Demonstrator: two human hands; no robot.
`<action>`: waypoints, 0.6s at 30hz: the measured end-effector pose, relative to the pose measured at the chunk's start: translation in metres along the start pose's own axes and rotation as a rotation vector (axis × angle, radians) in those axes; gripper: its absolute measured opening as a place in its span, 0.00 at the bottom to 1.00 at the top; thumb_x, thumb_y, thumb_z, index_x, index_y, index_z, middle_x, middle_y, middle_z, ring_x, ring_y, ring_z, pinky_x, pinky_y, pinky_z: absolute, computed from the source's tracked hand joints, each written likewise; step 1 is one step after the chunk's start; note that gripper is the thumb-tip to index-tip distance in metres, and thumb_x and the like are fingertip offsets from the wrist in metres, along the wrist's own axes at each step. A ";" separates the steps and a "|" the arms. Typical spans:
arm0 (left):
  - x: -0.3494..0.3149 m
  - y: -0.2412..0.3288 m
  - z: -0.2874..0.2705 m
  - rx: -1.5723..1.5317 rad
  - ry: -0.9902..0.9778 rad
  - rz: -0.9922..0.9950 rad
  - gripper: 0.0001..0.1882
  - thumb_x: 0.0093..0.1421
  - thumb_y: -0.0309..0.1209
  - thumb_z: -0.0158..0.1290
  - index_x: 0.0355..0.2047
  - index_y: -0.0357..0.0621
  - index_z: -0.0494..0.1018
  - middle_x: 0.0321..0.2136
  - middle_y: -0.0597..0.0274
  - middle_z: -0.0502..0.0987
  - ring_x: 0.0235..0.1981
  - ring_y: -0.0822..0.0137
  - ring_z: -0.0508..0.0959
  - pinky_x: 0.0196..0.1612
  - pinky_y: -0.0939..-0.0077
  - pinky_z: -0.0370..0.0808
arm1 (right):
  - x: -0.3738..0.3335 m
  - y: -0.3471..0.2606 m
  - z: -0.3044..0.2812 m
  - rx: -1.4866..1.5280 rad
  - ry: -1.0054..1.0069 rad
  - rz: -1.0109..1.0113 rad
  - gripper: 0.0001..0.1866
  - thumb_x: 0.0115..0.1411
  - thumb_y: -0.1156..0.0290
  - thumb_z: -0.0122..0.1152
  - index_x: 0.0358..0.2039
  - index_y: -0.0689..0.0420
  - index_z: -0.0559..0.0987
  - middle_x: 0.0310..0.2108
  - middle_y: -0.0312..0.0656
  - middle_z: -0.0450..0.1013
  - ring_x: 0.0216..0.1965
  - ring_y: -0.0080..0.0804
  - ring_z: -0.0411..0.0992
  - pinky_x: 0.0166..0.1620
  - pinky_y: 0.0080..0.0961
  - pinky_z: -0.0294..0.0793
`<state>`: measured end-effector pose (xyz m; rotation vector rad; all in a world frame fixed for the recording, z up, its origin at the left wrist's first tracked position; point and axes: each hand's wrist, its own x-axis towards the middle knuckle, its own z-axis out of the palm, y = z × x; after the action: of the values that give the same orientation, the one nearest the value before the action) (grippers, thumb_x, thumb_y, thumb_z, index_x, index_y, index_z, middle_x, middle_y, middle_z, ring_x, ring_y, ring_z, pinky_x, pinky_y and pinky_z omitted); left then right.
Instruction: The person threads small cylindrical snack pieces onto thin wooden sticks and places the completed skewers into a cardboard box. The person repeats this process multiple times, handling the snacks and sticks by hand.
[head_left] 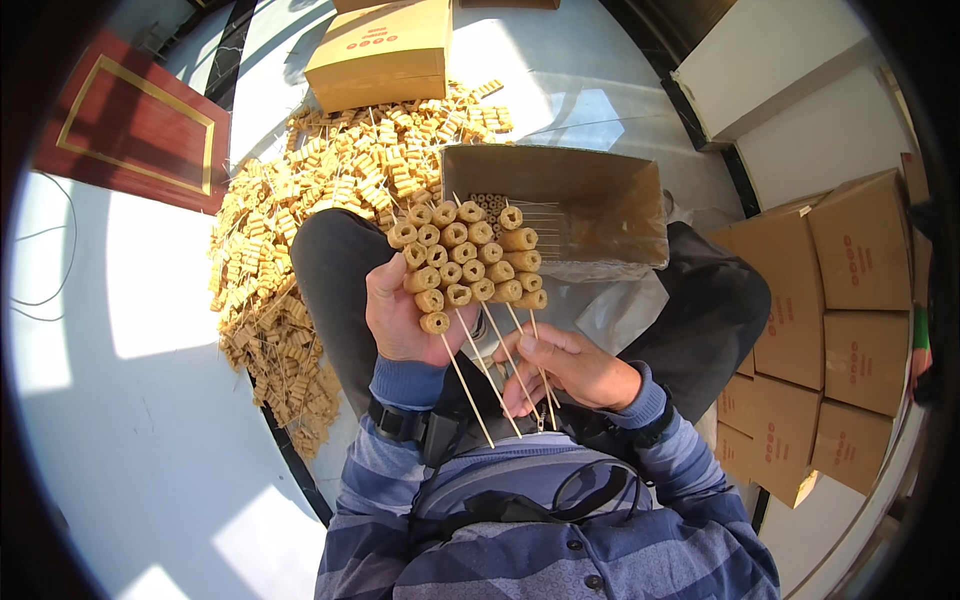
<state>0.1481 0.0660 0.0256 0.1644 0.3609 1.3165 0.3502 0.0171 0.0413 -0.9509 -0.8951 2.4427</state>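
A bunch of skewers point(465, 255) threaded with short, hollow, tan-brown rolls is held up over my lap. My left hand point(402, 308) grips the bunch from its left side, thumb along the edge rolls; most of its fingers are hidden behind. The bare wooden sticks slant down towards my waist. My right hand point(570, 368) is closed round some of these stick ends, thumb and fingers pinching them. Just beyond the bunch stands an open cardboard box point(605, 205), with more skewered rolls point(490, 205) lying inside at its left end.
A large heap of skewered rolls point(270, 240) spreads over the floor to the left and ahead. A closed cardboard carton point(385, 60) stands behind it. Several cartons point(790, 300) are stacked at right. Clear plastic point(625, 315) lies by the open box. A red panel point(140, 120) is at far left.
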 end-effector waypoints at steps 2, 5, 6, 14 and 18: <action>0.000 0.000 -0.001 0.004 -0.011 0.003 0.37 0.61 0.46 0.46 0.65 0.33 0.57 0.62 0.39 0.64 0.60 0.47 0.68 0.66 0.53 0.62 | 0.000 -0.003 -0.002 -0.017 -0.011 0.023 0.22 0.75 0.55 0.35 0.53 0.61 0.67 0.33 0.51 0.79 0.34 0.35 0.80 0.37 0.25 0.80; -0.001 -0.001 -0.003 -0.011 -0.013 -0.028 0.37 0.61 0.46 0.47 0.65 0.33 0.58 0.62 0.42 0.65 0.61 0.48 0.68 0.66 0.51 0.61 | 0.001 -0.007 -0.001 -0.045 0.015 0.030 0.25 0.75 0.51 0.35 0.57 0.59 0.66 0.36 0.50 0.77 0.36 0.33 0.79 0.39 0.24 0.79; -0.002 -0.002 -0.004 -0.020 -0.011 -0.045 0.37 0.61 0.45 0.48 0.65 0.34 0.58 0.62 0.44 0.65 0.61 0.48 0.68 0.66 0.50 0.61 | 0.001 -0.008 -0.001 -0.055 0.031 0.025 0.26 0.74 0.49 0.35 0.58 0.58 0.66 0.37 0.49 0.77 0.37 0.31 0.78 0.40 0.24 0.78; -0.003 -0.002 -0.006 -0.105 -0.133 -0.038 0.37 0.59 0.44 0.49 0.65 0.34 0.59 0.61 0.48 0.67 0.60 0.51 0.69 0.64 0.51 0.63 | -0.003 -0.021 -0.010 -0.131 0.003 0.064 0.27 0.74 0.50 0.34 0.62 0.57 0.66 0.31 0.46 0.78 0.30 0.29 0.79 0.34 0.20 0.79; -0.005 -0.006 -0.003 -0.104 -0.042 -0.070 0.39 0.59 0.45 0.49 0.65 0.35 0.58 0.62 0.47 0.65 0.61 0.49 0.67 0.64 0.49 0.63 | -0.003 -0.024 -0.018 -0.133 -0.091 0.104 0.27 0.75 0.53 0.33 0.62 0.59 0.65 0.27 0.46 0.79 0.27 0.30 0.79 0.29 0.19 0.79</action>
<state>0.1518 0.0596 0.0211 0.0912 0.2600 1.2579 0.3676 0.0408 0.0482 -0.9604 -1.0770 2.5589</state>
